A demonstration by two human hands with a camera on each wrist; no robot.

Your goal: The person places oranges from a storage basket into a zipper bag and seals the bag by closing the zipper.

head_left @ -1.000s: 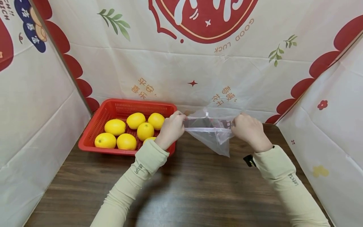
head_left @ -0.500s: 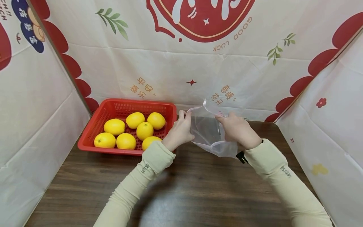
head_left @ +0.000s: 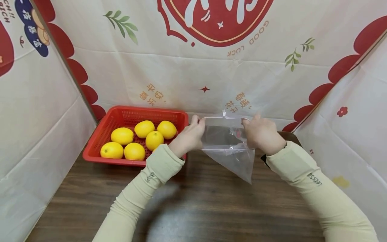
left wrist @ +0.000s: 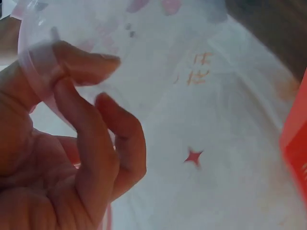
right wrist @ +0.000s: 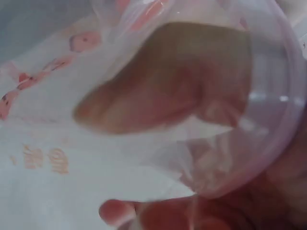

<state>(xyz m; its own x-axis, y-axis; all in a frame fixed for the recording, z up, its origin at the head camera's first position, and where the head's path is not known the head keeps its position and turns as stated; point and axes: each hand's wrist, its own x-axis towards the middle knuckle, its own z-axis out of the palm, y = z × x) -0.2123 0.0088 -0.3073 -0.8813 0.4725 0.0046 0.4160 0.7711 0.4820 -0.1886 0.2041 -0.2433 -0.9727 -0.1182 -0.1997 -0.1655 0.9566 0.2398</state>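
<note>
A clear plastic zipper bag (head_left: 231, 161) hangs between my hands, its mouth spread apart, with a small white slider (head_left: 224, 114) at the far rim. My left hand (head_left: 188, 136) grips the left end of the mouth; in the left wrist view the thumb (left wrist: 88, 66) shows through the film and the fingers curl at the rim. My right hand (head_left: 263, 136) holds the right end. Seen from the right wrist, its thumb (right wrist: 158, 88) lies behind the clear film inside the mouth, the other fingers outside. No contents show in the bag.
Left of the bag stands a red perforated basket (head_left: 113, 161) with several yellow lemons (head_left: 122, 136), partly hidden by my left sleeve. Both are on a dark wooden table (head_left: 193, 208). Printed white cloth (head_left: 181, 74) walls the back and both sides.
The bag's mouth was narrow, then gaped wide with the hands closer together, and is now stretched into a flatter rectangle. My right hand has shifted back rightward, and the bag's lower corner hangs nearer me.
</note>
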